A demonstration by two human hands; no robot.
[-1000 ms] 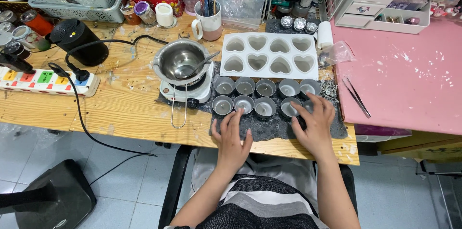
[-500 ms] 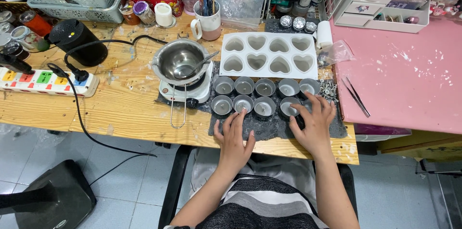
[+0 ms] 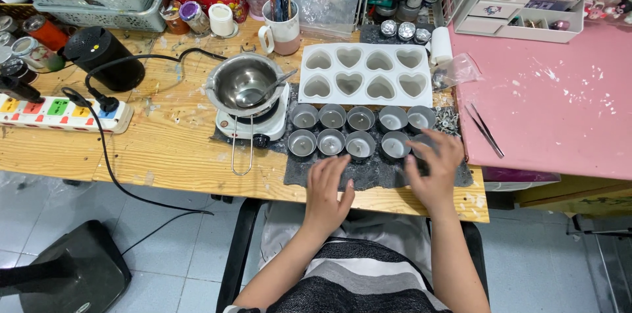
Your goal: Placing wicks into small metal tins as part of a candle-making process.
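Observation:
Several small round metal tins stand in two rows on a dark grey mat at the front of a wooden table. My left hand lies flat and open on the mat, just in front of the middle tins, holding nothing. My right hand is spread over the right end of the front row, its fingertips at the last tin, which it mostly hides. Behind the tins lies a white mould with heart-shaped cavities. To the left, a steel pot with a spoon in it sits on a small white hot plate.
A power strip with a black cable and a black cylinder are at the left. A mug of brushes, jars and baskets line the back. A pink table with tweezers adjoins at the right.
Both hands remain on the mat by the front tins; the fingers have only shifted slightly.

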